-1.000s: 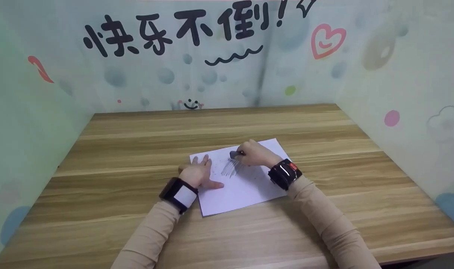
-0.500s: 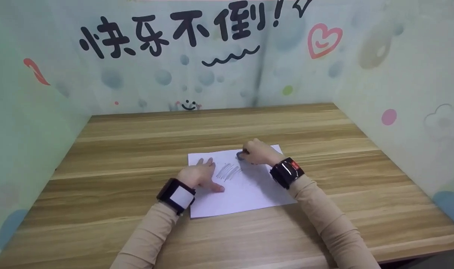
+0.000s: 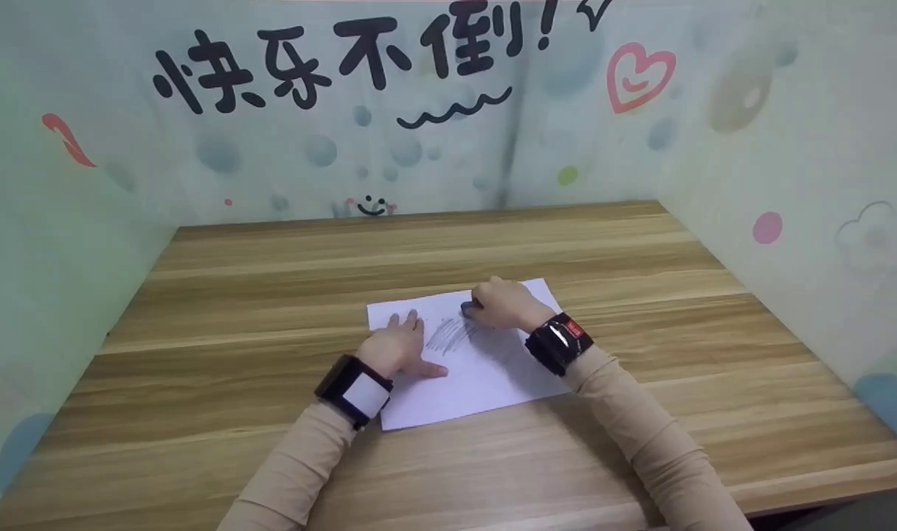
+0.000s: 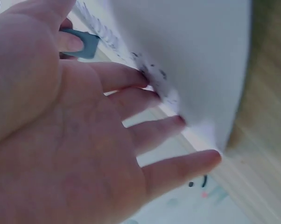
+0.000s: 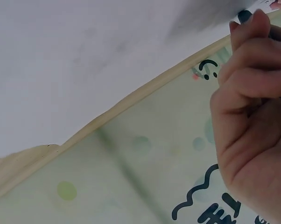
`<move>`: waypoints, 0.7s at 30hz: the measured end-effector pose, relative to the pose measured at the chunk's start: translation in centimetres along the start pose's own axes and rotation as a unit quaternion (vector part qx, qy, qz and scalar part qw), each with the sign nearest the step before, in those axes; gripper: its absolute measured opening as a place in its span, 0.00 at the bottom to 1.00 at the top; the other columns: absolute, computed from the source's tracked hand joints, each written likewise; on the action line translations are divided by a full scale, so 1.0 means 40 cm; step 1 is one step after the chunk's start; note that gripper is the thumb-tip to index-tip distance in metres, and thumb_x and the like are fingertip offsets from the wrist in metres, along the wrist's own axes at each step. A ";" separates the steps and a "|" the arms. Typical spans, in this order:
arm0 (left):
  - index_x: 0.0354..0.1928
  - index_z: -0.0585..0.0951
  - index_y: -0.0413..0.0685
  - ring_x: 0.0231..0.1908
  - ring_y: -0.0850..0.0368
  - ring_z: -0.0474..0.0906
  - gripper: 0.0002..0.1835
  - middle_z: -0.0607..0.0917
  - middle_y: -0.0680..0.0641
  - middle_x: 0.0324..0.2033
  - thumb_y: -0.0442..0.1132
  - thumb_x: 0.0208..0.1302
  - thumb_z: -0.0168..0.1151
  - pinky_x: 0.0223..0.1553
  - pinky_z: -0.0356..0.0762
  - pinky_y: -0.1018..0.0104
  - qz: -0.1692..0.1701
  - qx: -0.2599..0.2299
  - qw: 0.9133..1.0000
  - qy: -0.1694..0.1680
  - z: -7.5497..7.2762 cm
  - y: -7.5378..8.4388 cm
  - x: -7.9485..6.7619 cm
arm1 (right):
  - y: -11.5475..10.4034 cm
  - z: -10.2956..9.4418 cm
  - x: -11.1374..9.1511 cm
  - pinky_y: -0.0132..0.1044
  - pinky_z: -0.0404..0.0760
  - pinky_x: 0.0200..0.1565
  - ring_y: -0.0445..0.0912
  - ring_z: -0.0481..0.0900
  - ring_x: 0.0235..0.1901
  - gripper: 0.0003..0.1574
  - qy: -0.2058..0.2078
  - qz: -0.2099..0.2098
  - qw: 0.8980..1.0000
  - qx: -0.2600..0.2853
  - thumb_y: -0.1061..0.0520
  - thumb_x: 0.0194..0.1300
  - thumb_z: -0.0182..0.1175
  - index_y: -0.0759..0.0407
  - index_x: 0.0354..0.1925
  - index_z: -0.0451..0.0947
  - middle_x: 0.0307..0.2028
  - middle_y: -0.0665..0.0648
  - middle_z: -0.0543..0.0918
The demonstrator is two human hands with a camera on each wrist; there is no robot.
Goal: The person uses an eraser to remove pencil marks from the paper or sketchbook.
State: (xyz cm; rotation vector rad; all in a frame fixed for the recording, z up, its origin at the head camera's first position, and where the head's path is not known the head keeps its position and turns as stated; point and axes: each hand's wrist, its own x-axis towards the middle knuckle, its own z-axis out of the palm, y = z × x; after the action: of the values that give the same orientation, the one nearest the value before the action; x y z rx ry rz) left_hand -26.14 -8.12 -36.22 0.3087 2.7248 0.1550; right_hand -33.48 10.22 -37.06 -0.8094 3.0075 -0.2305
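Observation:
A white sheet of paper [image 3: 470,387] lies on the wooden table, with dark pencil strokes [image 3: 448,336] across its upper middle. My left hand [image 3: 395,349] rests on the paper's left side, fingers spread and thumb stretched toward the middle. In the left wrist view its palm and straight fingers show beside small dark crumbs [image 4: 163,74] on the sheet. My right hand [image 3: 503,304] pinches a dark grey eraser [image 3: 467,309] at the upper right end of the strokes. The left wrist view shows more of the eraser's block [image 4: 89,45]; curled fingers cover its rest.
Wood-grain tabletop [image 3: 220,295] surrounds the paper. A printed backdrop [image 3: 448,169] with black characters and coloured spots stands behind and at both sides. Each wrist wears a black strapped device [image 3: 559,344] over a beige sleeve.
The right hand has shifted back and forth over the strokes with the eraser, a little right and then left again. The paper has turned slightly under the hands. The strokes look a bit fainter.

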 end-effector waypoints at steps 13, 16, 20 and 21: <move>0.65 0.67 0.32 0.66 0.38 0.63 0.46 0.65 0.36 0.67 0.63 0.56 0.62 0.62 0.69 0.41 0.023 0.062 0.996 0.067 0.005 0.029 -0.020 | 0.004 0.008 0.003 0.48 0.78 0.28 0.47 0.71 0.22 0.24 0.019 0.030 0.999 -0.021 0.47 0.65 0.56 0.53 0.16 0.65 0.19 0.52 0.70; 0.71 0.57 0.37 0.73 0.39 0.49 0.48 0.54 0.40 0.73 0.63 0.59 0.59 0.69 0.58 0.40 0.022 0.027 0.999 0.028 0.007 0.024 -0.014 | -0.003 0.011 0.001 0.48 0.79 0.29 0.48 0.72 0.22 0.22 0.020 0.026 0.999 -0.015 0.48 0.65 0.56 0.56 0.17 0.69 0.19 0.53 0.71; 0.71 0.57 0.36 0.72 0.35 0.51 0.49 0.55 0.39 0.73 0.64 0.58 0.59 0.68 0.62 0.43 0.013 0.017 1.000 0.019 0.010 0.031 -0.012 | -0.022 0.017 -0.003 0.50 0.80 0.30 0.48 0.71 0.23 0.19 0.035 0.015 0.999 -0.024 0.51 0.65 0.57 0.61 0.22 0.75 0.22 0.57 0.75; 0.71 0.57 0.35 0.71 0.34 0.51 0.50 0.55 0.38 0.73 0.64 0.58 0.59 0.67 0.62 0.44 0.013 0.021 1.000 0.019 0.010 0.034 -0.012 | -0.029 0.018 -0.004 0.49 0.80 0.30 0.48 0.71 0.23 0.18 0.039 0.008 0.999 -0.024 0.52 0.65 0.57 0.62 0.23 0.76 0.22 0.58 0.77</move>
State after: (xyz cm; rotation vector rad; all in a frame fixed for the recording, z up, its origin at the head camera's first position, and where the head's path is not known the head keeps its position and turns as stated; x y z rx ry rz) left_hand -25.28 -6.91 -36.21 0.3560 2.7647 0.1111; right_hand -32.71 9.23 -37.61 -0.7991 3.1035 -0.1941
